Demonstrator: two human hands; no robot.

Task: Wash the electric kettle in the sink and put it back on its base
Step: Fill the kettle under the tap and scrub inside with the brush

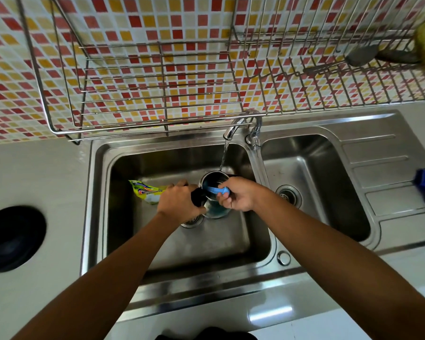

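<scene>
Blue brush [217,191], gripped in the right hand [238,196], dips into the kettle [216,211]; left hand [179,203] clasps its black handle [196,196]. Kettle stands in the sink [96,217] under the tap's [238,123] stream. Wet steel, likely slippery and water-heavy: hold the handle. Pouch [147,192] lies just left; black base [12,238], probably, far left on the table [47,180].
</scene>
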